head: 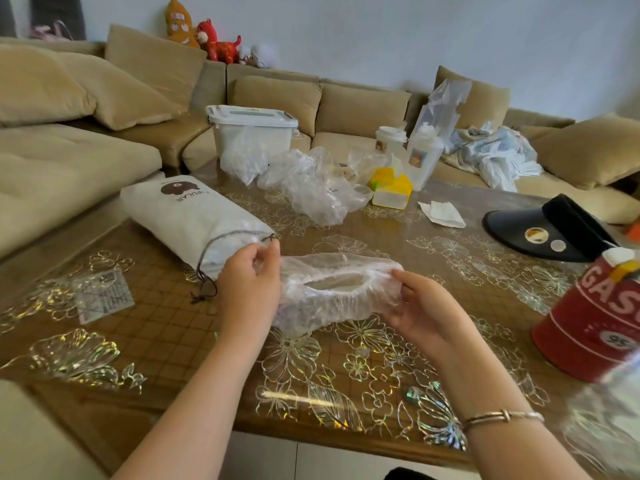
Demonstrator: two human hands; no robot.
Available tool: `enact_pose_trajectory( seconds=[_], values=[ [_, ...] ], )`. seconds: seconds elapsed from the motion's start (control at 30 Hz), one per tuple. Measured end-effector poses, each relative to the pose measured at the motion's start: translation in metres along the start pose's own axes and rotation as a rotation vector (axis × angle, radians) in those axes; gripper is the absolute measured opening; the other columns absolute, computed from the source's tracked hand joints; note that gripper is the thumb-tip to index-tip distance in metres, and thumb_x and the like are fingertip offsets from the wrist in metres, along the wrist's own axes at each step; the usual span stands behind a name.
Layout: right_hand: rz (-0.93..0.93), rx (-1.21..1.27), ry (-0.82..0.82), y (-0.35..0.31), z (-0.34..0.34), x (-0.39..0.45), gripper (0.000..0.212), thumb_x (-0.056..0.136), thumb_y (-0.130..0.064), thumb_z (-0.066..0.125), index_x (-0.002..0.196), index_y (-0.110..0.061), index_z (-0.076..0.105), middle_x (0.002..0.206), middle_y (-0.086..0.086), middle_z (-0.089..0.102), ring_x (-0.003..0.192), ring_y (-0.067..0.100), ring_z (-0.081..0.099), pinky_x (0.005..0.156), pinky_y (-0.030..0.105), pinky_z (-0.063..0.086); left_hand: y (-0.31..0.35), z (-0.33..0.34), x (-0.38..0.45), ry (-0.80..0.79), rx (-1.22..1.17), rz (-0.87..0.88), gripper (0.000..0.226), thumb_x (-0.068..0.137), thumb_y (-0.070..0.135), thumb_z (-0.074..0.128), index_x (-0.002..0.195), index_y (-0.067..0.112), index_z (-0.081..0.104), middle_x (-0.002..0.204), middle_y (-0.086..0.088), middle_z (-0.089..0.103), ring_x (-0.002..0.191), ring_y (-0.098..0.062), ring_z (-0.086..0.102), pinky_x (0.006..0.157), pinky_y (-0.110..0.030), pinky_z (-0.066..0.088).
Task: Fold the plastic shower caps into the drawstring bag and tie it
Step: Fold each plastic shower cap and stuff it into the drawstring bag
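Right now both hands hold one clear plastic shower cap (332, 289) just above the table (173, 327), stretched sideways between them with its elastic opening facing up. The left hand (249, 285) pinches the cap's left edge between thumb and curled fingertips, while the right hand (426, 310) grips the right edge, thumb on top and the other fingers curled beneath the plastic. Just left of the left hand lies the white drawstring bag (194, 220), its gathered mouth pointing toward the cap and nearly touching the left fingertips; its dark cord (204, 275) loops down onto the table. The bag carries a brown bear-head print and upside-down letters that read "PULAR", the rest unclear. Farther off sits a heap of more clear caps (311, 185), in front of a lidded plastic box (252, 129). At the near right stands a red tin (595, 323) lettered "GAS", cut off by the edge, with "95" on a round label.
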State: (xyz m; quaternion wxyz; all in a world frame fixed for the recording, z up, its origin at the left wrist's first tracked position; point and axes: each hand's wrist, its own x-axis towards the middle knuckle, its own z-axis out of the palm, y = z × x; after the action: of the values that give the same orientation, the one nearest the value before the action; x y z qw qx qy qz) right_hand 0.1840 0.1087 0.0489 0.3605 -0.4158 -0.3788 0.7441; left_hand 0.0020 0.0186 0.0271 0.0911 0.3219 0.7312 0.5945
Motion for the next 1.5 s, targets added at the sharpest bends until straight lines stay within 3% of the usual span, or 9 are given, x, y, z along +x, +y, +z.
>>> enact_pose_trajectory(
  seconds=[0.17,0.27,0.4,0.63,0.77,0.97,1.1,1.27,1.5],
  values=[
    [-0.035,-0.07,0.011,0.0,-0.004,0.003,0.019,0.1,-0.01,0.051,0.109,0.004,0.061,0.092,0.014,0.072,0.073,0.022,0.071,0.067,0.038,0.061,0.003,-0.003,-0.002,-0.462,-0.394,-0.459,0.052,0.083,0.051,0.071,0.11,0.006,0.064,0.106,-0.017,0.071,0.096,-0.036,0.07,0.088,-0.046,0.056],
    [-0.13,-0.396,0.102,0.003,-0.003,0.001,0.02,0.1,-0.019,0.055,0.102,-0.004,0.066,0.087,0.014,0.069,0.068,0.025,0.061,0.064,0.037,0.053,0.006,-0.001,-0.001,-0.323,-0.533,-0.429,0.025,0.09,0.011,0.068,0.113,0.018,0.063,0.112,-0.007,0.069,0.092,-0.023,0.071,0.077,-0.038,0.06],
    [-0.368,-0.826,0.211,0.006,0.004,0.0,0.016,0.098,-0.024,0.058,0.096,-0.01,0.064,0.087,0.013,0.071,0.07,0.027,0.06,0.068,0.051,0.056,-0.002,0.0,0.001,-0.067,-0.26,-0.125,0.024,0.096,0.011,0.057,0.113,0.029,0.057,0.119,-0.001,0.065,0.104,-0.014,0.065,0.078,-0.026,0.053],
    [-0.005,-0.418,-0.067,0.003,0.004,0.001,0.026,0.089,-0.029,0.054,0.095,-0.005,0.061,0.086,0.011,0.065,0.074,0.025,0.06,0.077,0.042,0.05,-0.002,0.002,0.0,-0.191,-0.114,0.143,0.022,0.101,0.014,0.05,0.115,0.027,0.059,0.108,0.004,0.069,0.095,0.005,0.06,0.072,0.0,0.041],
    [-0.081,-0.655,-0.017,0.007,-0.001,0.006,0.037,0.094,-0.042,0.058,0.087,-0.009,0.071,0.087,0.008,0.074,0.078,0.028,0.068,0.079,0.038,0.054,0.004,0.001,-0.006,-0.314,-0.169,0.069,0.018,0.1,0.025,0.051,0.114,0.032,0.061,0.105,0.008,0.068,0.079,0.008,0.06,0.066,-0.011,0.047],
    [-0.33,-0.951,0.127,0.011,0.003,0.005,0.055,0.101,-0.046,0.044,0.104,0.005,0.067,0.057,-0.003,0.052,0.035,-0.002,0.042,0.043,0.015,0.034,0.008,0.001,-0.006,-0.417,-0.461,-0.297,0.019,0.089,0.065,0.053,0.102,0.053,0.06,0.1,0.025,0.062,0.115,-0.009,0.055,0.101,-0.041,0.046],
    [-0.279,-1.036,0.048,0.013,0.005,0.006,0.057,0.099,-0.049,0.047,0.1,0.004,0.068,0.061,-0.003,0.054,0.035,0.0,0.039,0.042,0.013,0.035,0.001,0.005,-0.01,-0.391,-0.378,-0.389,0.028,0.085,0.049,0.07,0.097,0.027,0.057,0.095,-0.008,0.062,0.095,-0.025,0.06,0.091,-0.038,0.05],
    [-0.414,-1.003,0.253,0.021,0.003,0.015,0.024,0.102,-0.029,0.048,0.087,-0.014,0.058,0.076,-0.003,0.061,0.059,0.011,0.051,0.056,0.025,0.045,0.0,0.01,-0.018,-0.211,0.164,-0.007,0.028,0.101,0.02,0.049,0.074,0.019,0.042,0.069,0.006,0.041,0.059,-0.01,0.04,0.047,-0.013,0.034],
    [-0.577,-1.266,0.419,0.02,-0.009,0.035,0.02,0.102,-0.035,0.046,0.095,-0.019,0.056,0.071,-0.002,0.063,0.061,0.018,0.058,0.054,0.033,0.046,-0.003,0.006,-0.021,-0.148,0.557,0.293,0.03,0.104,0.032,0.039,0.077,0.021,0.045,0.061,0.008,0.046,0.049,-0.006,0.041,0.045,-0.022,0.024]
  ],
)
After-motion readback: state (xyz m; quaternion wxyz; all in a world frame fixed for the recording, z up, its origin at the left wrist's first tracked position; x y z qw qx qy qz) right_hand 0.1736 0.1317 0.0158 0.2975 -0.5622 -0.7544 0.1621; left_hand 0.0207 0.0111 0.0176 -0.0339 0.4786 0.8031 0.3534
